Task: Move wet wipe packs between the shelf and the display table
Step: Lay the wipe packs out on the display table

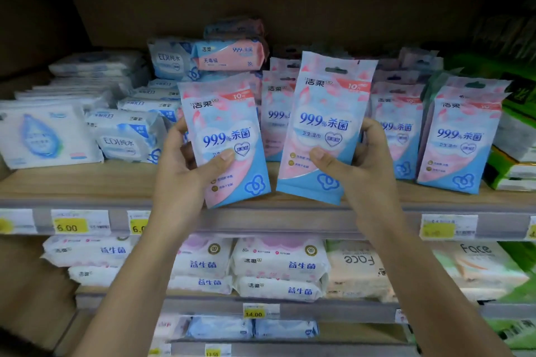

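Both forearms are raised in front of the shelving. A pink-and-blue pack, the left pack [223,136], is gripped by the left hand [185,171], with the thumb laid across its front and the fingers behind. It is held upright and tilted slightly left, its lower edge level with the front edge of the shelf [87,182]. The right pack [327,124], of the same print, is gripped likewise by the right hand [356,171]. It is held a little higher and leans slightly right. A narrow gap is seen between the two held packs.

Price tags [78,222] are fixed along the shelf's front edge. White packs [278,264] are stacked on the lower shelf beneath.

Behind the hands, matching packs [461,136] stand upright in rows on the right half of the shelf. White-and-blue packs [127,139] are stacked flat towards the left end, and green packs [516,159] lie at the right end. Towards the back edge, a wider pink pack [232,55] lies flat on a pile.
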The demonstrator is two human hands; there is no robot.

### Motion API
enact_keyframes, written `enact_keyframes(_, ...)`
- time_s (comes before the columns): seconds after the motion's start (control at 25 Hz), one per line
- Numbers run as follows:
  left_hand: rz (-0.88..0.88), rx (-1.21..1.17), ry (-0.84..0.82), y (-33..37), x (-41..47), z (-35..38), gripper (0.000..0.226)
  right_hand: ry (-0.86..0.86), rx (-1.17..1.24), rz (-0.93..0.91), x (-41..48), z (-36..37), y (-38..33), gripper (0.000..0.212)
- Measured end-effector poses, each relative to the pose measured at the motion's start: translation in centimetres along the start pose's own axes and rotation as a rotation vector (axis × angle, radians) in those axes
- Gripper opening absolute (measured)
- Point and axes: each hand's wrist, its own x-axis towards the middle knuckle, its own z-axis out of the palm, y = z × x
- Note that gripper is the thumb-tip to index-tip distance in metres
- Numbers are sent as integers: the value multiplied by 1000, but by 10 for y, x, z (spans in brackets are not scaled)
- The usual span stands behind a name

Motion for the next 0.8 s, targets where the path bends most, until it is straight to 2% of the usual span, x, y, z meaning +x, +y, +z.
enact_keyframes(0.2, -20, 49, 152, 1, -55, -29, 62, -194, 12, 54, -26, 22, 20, 50)
enact_keyframes(0.4, -44, 69, 359, 2, -138, -34, 60, -460, 82, 147, -59, 24, 31, 56)
enact_keyframes(0.64, -70, 117, 701, 33, -265, -51, 54, -838, 142, 264, -131, 56, 27, 57)
enact_keyframes(0.8, -62, 181, 976, 67, -368, -70, 72, -1132, 227, 299, -206, 94, 6, 56)
